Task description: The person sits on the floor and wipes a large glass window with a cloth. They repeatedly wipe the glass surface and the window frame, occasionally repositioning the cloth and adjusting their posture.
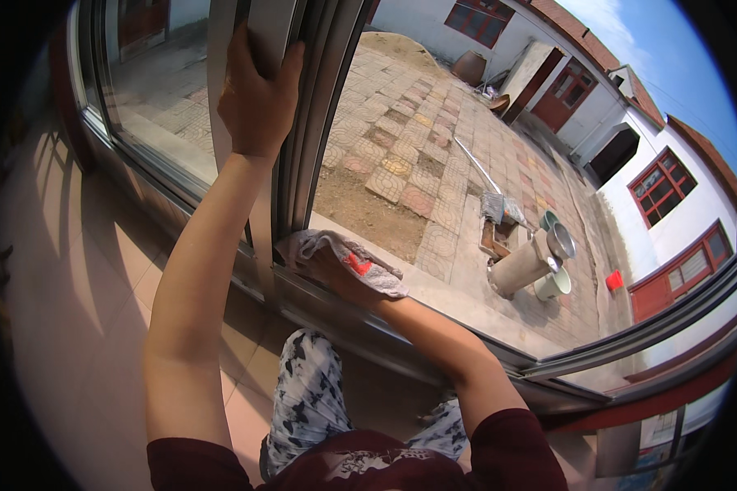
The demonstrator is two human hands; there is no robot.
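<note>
My left hand (pixel 261 98) is raised and grips the upright metal frame (pixel 270 34) of a sliding window, thumb on one side and fingers on the other. Lower down, my right hand (pixel 335 273) presses a light grey cloth (pixel 368 270) with a red patch into the bottom corner of the window opening, where the upright meets the sill track (pixel 368 316). The cloth lies bunched over the fingers, which it partly hides. Left of the upright stands a glass pane (pixel 159 92) with the yard showing through it.
Beyond the opening lies a paved yard with a concrete post (pixel 519 267), a metal bowl (pixel 561 239), a pale bucket (pixel 553 283), a red bucket (pixel 614 280) and a long-handled tool (pixel 476 162). The window's bottom rail (pixel 645 319) continues right. My knees are close below the sill.
</note>
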